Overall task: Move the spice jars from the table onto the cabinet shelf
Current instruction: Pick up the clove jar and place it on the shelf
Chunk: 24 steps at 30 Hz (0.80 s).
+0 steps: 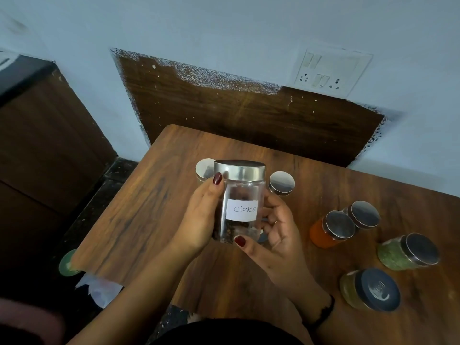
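Head view: left hand (199,220) and right hand (278,227) hold the cloves jar (240,200) over the tabletop (149,207), fingers (216,188) curled round its glass; at least six other jars (331,229) stand beyond and right of the fingers, no shelf visible, so task judged barely begun.

Domestic interior, kitchen-type corner indicated. Evidence: brown wood-grain laminate worktop (149,207) set against a pale blue painted wall (224,26); white wall plate with switches and sockets (328,70); dark brown wooden panel (224,110) with paint rough-edged over it; dark wooden cabinet (44,145) at left; black speckled stone floor (119,170). Household spice storage is seen: orange-filled glass jar (321,235) and green-filled glass jar (393,255), steel-lidded, on the worktop; clear glass jar (240,195) hand-labelled "Cloves".
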### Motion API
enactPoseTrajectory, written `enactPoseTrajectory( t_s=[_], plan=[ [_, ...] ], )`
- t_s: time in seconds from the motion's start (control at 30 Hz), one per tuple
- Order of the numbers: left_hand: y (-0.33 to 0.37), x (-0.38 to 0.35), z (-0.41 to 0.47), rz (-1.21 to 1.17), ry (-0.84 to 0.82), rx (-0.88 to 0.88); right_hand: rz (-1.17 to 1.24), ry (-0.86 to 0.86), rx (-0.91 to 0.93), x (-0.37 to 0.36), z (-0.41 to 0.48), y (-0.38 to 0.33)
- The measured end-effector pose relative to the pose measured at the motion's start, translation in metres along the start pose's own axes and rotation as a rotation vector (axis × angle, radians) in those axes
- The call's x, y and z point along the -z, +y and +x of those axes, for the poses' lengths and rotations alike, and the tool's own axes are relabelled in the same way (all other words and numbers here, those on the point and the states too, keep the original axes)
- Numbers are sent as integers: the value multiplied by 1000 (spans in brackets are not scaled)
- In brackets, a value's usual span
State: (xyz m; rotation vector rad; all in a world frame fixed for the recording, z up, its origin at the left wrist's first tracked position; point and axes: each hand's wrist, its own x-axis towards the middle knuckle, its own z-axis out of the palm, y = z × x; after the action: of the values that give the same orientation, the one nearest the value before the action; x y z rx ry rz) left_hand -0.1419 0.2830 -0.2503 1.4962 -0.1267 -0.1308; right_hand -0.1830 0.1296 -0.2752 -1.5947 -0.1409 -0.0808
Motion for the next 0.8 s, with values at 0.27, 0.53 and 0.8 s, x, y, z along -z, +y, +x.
enactPoseTrajectory(
  t_s=[0.27,0.53,0.8],
  plan=[
    [6,-6,3,49,-51,-66,32,-36,8,11,-1,-5],
    [22,-27,-1,100,-35,-76,101,-15,51,30,-5,-15],
    [37,-51,-6,171,33,-265,147,0,118,55,-2,-31]
  ],
)
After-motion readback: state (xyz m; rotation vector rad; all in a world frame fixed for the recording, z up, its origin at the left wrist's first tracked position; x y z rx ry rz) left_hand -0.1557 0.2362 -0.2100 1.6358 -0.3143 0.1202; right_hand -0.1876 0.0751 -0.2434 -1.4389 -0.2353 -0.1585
